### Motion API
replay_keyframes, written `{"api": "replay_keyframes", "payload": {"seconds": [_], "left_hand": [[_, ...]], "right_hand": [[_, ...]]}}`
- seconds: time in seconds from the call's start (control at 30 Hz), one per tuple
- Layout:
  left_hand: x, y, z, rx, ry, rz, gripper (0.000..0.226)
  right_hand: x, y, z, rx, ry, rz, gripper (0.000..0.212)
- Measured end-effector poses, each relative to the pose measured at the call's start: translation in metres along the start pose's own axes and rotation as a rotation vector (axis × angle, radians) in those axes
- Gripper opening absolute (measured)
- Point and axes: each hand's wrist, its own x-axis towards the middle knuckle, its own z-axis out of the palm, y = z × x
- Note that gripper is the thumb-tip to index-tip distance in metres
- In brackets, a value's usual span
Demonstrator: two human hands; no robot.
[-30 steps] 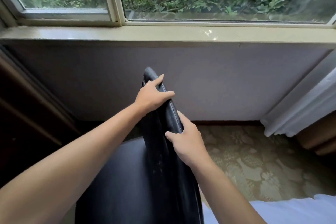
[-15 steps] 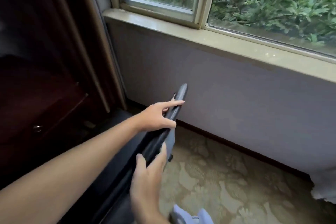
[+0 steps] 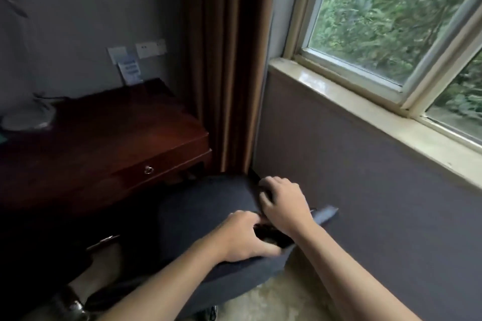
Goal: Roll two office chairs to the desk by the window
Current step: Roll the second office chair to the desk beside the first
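A black office chair stands in front of me, its padded back facing the dark wooden desk at the left. My left hand curls over the top edge of the chair back, nearer to me. Just beyond it, my right hand grips the same edge, close to the wall under the window. The chair's seat and wheels are mostly hidden below the back. A second chair does not appear in view.
A brown curtain hangs in the corner between desk and window. The stone sill juts out at the right. A lamp base and a small card sit on the desk. Patterned carpet lies below.
The view has swung left, bringing the desk and curtain into sight. The chair has turned toward the desk. My right hand has moved up past my left on the chair back's top edge.
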Motion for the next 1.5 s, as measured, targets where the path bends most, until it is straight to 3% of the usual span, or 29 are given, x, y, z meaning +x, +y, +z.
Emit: {"api": "replay_keyframes", "payload": {"seconds": [0.07, 0.23, 0.37, 0.57, 0.77, 0.87, 0.97, 1.1, 1.2, 1.27, 1.37, 1.5], "left_hand": [[-0.001, -0.003, -0.001, 0.055, 0.093, -0.026, 0.055], [0.011, -0.021, 0.002, 0.122, 0.171, -0.322, 0.038], [0.017, -0.014, 0.003, 0.178, 0.254, -0.479, 0.028], [0.015, 0.011, 0.046, 0.113, 0.264, -0.634, 0.036], [0.022, 0.036, 0.089, -0.010, 0.273, -0.677, 0.042], [0.024, 0.048, 0.103, -0.054, 0.287, -0.717, 0.041], [0.020, 0.064, 0.123, -0.088, 0.294, -0.779, 0.045], [0.007, 0.085, 0.141, 0.100, 0.369, -0.852, 0.042], [0.007, 0.100, 0.131, 0.246, 0.475, -0.918, 0.043], [0.011, 0.115, 0.132, 0.218, 0.443, -0.933, 0.044], [0.021, 0.133, 0.146, 0.056, 0.375, -0.922, 0.042], [0.036, 0.152, 0.170, -0.086, 0.371, -0.925, 0.076]], "right_hand": [[0.013, 0.006, 0.008, 0.009, -0.124, -0.034, 0.021], [0.019, 0.026, 0.021, 0.164, -0.021, -0.202, 0.022], [0.029, 0.037, 0.013, 0.254, -0.058, -0.276, 0.020], [0.018, 0.067, 0.012, 0.141, -0.442, -0.308, 0.023], [0.009, 0.103, 0.005, 0.065, -0.521, -0.375, 0.023], [0.008, 0.112, -0.001, 0.080, -0.480, -0.425, 0.023], [-0.005, 0.122, -0.015, 0.167, -0.336, -0.478, 0.020], [-0.036, 0.147, -0.038, 0.250, -0.139, -0.595, 0.015], [-0.058, 0.176, -0.050, 0.152, -0.107, -0.660, 0.014], [-0.064, 0.199, -0.057, 0.090, -0.082, -0.736, 0.020], [-0.050, 0.211, -0.063, 0.097, -0.208, -0.733, 0.022], [-0.042, 0.223, -0.061, 0.006, -0.189, -0.752, 0.029]]}}
